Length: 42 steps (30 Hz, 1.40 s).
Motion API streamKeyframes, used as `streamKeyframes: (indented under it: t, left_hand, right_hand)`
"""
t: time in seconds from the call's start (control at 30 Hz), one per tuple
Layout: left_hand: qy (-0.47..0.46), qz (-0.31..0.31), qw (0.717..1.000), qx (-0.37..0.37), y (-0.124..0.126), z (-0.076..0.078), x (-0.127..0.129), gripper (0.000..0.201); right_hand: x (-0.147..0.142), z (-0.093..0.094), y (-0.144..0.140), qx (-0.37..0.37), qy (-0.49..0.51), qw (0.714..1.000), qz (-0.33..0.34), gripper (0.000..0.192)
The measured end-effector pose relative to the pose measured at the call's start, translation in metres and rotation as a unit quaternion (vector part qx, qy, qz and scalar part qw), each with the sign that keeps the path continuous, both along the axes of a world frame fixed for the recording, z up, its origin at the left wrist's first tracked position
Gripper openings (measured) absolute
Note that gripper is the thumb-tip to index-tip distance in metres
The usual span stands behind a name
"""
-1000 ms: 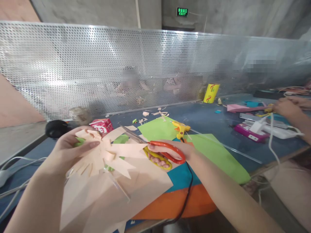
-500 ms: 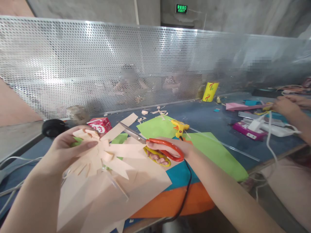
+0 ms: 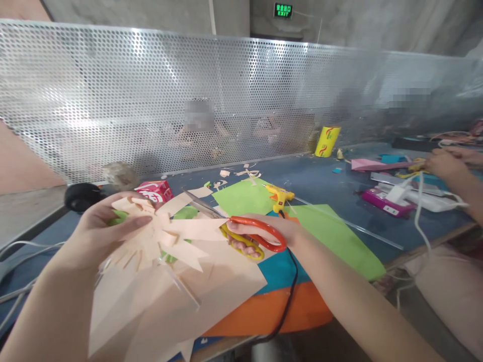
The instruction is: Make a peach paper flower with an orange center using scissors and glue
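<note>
My left hand [image 3: 109, 226] pinches a cream paper flower [image 3: 151, 236] with curled, fringed strips and notched ribbon tails. My right hand [image 3: 275, 231] is wrapped round the handles of scissors [image 3: 260, 234], one loop red and one yellow. Their metal blades point left, close behind a ribbon tail [image 3: 202, 230] of the flower; I cannot tell whether they touch it. Beneath the flower hangs a clear stick [image 3: 184, 286]. Large cream paper sheets [image 3: 226, 281] lie under both hands, over blue paper [image 3: 283, 276] and orange paper [image 3: 275, 314].
A yellow glue gun [image 3: 278, 197] rests on green paper [image 3: 241, 198] among paper scraps. A pink box [image 3: 154, 191], a black roll [image 3: 83, 197] and a yellow cylinder [image 3: 327, 142] stand near the perforated metal screen [image 3: 151, 100]. At right are a co-worker's hands [image 3: 447, 163] and a power strip [image 3: 433, 201].
The scissor handles have closed somewhat, and the blades now lie closer to the flower's ribbon tail. That tail's end looks shifted slightly up. My left hand stays nearly still.
</note>
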<state>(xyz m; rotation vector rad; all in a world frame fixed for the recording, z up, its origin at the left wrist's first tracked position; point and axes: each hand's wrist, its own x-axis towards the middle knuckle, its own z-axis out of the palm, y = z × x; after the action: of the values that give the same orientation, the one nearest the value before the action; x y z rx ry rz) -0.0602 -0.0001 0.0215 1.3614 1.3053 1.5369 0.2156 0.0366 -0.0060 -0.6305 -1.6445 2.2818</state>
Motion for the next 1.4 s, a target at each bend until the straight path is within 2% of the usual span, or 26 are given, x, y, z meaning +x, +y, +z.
streamKeyframes:
  t: [0.17, 0.47, 0.57, 0.7, 0.83, 0.97, 1.2, 1.4]
  left_hand:
    - [0.021, -0.009, 1.0, -0.006, -0.002, 0.001, -0.001, 0.027]
    - [0.039, -0.012, 0.999, -0.006, -0.003, 0.001, 0.002, 0.025]
    - [0.047, -0.024, 0.999, -0.006, -0.003, 0.001, 0.001, 0.024]
    - [0.052, -0.035, 0.998, -0.012, -0.002, -0.001, -0.003, 0.025]
    - [0.055, -0.039, 0.998, -0.014, 0.0, -0.003, -0.007, 0.028]
    - [0.065, -0.055, 0.996, -0.024, 0.002, -0.004, -0.01, 0.028]
    - [0.045, -0.033, 0.998, -0.03, 0.0, -0.003, -0.006, 0.029]
    - [0.017, -0.016, 0.999, -0.047, -0.005, 0.0, 0.003, 0.034]
  right_hand:
    - [0.001, -0.003, 0.003, 0.016, 0.01, 1.0, 0.02, 0.035]
    - [0.001, -0.004, 0.005, -0.016, 0.019, 0.999, 0.041, 0.034]
    - [0.001, -0.003, 0.004, -0.023, 0.01, 0.999, 0.033, 0.035]
    - [0.001, 0.0, 0.003, 0.016, -0.005, 1.0, 0.013, 0.034]
    - [0.0, 0.002, 0.003, 0.022, -0.038, 0.999, -0.003, 0.036]
    - [-0.001, -0.001, 0.008, 0.004, -0.044, 0.999, 0.002, 0.036]
    - [-0.001, -0.005, 0.014, -0.025, -0.061, 0.998, 0.005, 0.039]
    - [0.0, -0.002, 0.01, 0.052, -0.035, 0.998, -0.015, 0.041]
